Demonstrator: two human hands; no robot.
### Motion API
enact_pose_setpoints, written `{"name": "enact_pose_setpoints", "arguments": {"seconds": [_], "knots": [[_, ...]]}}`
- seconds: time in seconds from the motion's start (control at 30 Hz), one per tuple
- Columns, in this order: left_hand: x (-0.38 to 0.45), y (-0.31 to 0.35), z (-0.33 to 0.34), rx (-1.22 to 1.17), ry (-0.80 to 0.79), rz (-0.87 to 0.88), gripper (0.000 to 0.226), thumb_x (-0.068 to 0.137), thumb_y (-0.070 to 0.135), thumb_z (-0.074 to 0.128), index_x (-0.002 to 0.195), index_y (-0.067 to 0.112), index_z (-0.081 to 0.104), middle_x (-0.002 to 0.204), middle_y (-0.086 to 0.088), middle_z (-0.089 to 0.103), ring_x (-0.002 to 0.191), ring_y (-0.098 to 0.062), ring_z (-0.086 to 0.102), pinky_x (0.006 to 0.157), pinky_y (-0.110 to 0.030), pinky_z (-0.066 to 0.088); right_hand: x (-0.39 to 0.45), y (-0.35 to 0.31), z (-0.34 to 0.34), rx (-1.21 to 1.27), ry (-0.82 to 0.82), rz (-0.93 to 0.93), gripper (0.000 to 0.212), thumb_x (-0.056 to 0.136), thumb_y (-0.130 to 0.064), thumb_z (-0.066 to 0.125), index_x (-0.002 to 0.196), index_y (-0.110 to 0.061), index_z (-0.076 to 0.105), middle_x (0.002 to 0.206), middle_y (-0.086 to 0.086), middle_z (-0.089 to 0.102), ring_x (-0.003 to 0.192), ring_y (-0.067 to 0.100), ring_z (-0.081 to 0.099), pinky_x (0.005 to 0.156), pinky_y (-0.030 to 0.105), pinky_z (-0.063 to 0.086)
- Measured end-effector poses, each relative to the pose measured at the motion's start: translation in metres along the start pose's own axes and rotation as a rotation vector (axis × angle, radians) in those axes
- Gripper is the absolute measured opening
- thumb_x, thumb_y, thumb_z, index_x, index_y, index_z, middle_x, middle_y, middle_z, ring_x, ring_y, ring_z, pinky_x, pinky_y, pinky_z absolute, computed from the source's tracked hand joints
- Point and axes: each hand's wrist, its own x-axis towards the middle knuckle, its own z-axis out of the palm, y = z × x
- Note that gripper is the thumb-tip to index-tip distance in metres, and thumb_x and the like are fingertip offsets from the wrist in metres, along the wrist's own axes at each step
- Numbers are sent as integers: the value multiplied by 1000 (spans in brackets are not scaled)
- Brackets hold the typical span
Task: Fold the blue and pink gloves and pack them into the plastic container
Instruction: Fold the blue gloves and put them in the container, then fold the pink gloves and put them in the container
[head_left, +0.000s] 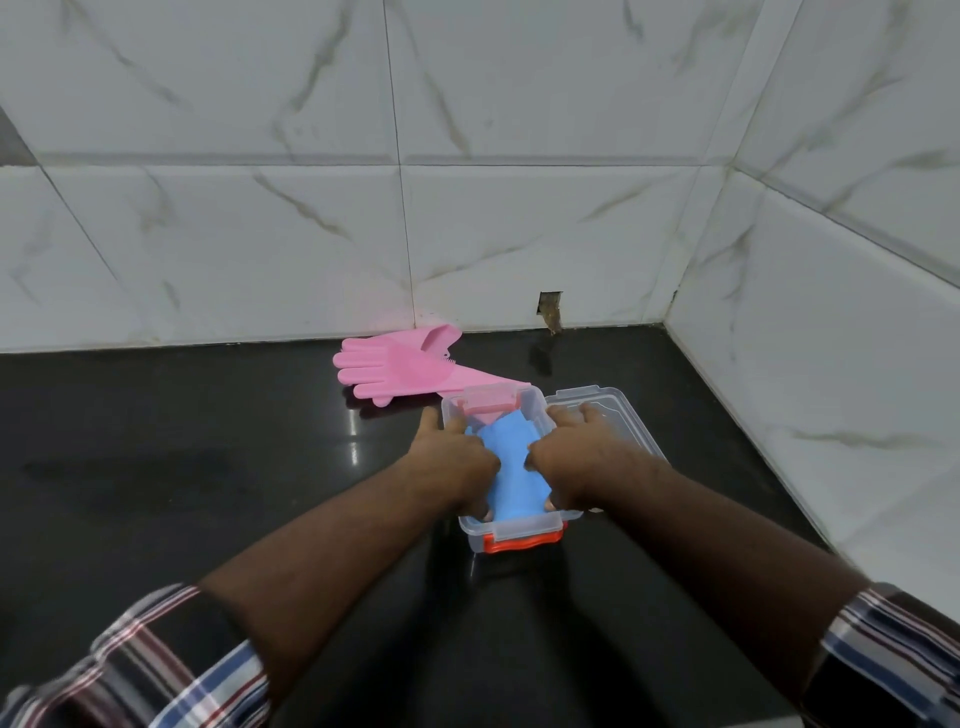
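Observation:
A clear plastic container (524, 535) with orange clasps stands on the black counter, open. A folded blue glove (511, 470) lies inside it. My left hand (452, 460) grips the glove's left side, fingers curled down into the box. My right hand (582, 457) grips its right side, with some fingers reaching over the far wall. The pink gloves (389, 370) lie flat behind the container near the wall, one overlapping the other, their cuffs reaching the container's far end.
The container's clear lid (623, 415) lies open to the right of the box. White marble-tiled walls close the counter at the back and right. A small hole (550, 309) shows in the back wall. Bare black counter (182, 467) spreads to the left.

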Motion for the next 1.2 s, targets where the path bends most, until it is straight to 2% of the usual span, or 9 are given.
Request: {"name": "enact_pose_setpoints", "arguments": {"seconds": [0.07,0.23,0.43,0.57,0.67,0.8,1.0,1.1,1.2], "knots": [[4,6,2,44,-29,-42,47,86,47,65,130,31,59,141,-2,52,139,-33,30,109,-60,19,3,-6,0,-26,-12,26,43,88,-38,64,129,-27,57,148,10,47,149,35,15,117,63,9],[15,22,-1,161,-77,-136,63,90,45,62,148,28,40,158,-9,35,149,-40,14,116,-64,3,7,-9,2,-77,-8,59,40,88,-42,62,126,-30,59,146,10,49,148,38,15,113,70,0],[23,28,5,175,-58,-186,71,93,47,54,155,26,23,162,-10,24,150,-41,11,117,-63,5,11,-11,8,2,-4,85,38,88,-44,62,124,-30,60,138,5,56,143,35,28,114,67,8],[24,26,8,101,-13,-177,72,89,42,64,150,23,32,157,-12,31,145,-39,21,115,-59,17,13,-10,13,69,14,95,42,86,-46,64,125,-30,59,137,5,56,139,33,34,114,64,15],[18,21,13,-42,92,-130,63,87,36,67,143,17,43,150,-14,38,139,-36,31,109,-53,32,11,-6,15,125,7,115,48,86,-43,66,131,-31,56,140,6,54,138,32,36,115,63,16],[19,29,15,-267,193,-60,52,85,27,69,131,12,50,139,-16,45,130,-36,37,101,-48,46,2,6,24,125,14,142,45,86,-37,65,130,-33,56,133,3,58,132,30,39,114,61,19],[30,52,12,-568,323,40,37,88,7,56,125,13,58,130,-12,49,127,-30,40,103,-41,44,-20,33,37,164,-52,191,52,85,-41,66,135,-37,51,138,1,54,135,28,37,114,57,18],[33,66,15,-657,399,42,40,88,5,55,127,12,58,142,-10,42,138,-26,34,107,-39,42,-27,42,45,192,-79,218,56,84,-42,67,137,-39,48,141,2,51,138,27,33,116,60,13],[34,76,14,-630,440,24,37,93,17,55,129,12,60,154,-9,35,147,-27,19,111,-45,39,-36,49,46,197,-125,239,59,84,-43,68,139,-37,47,146,2,47,142,28,27,116,62,8]]}}
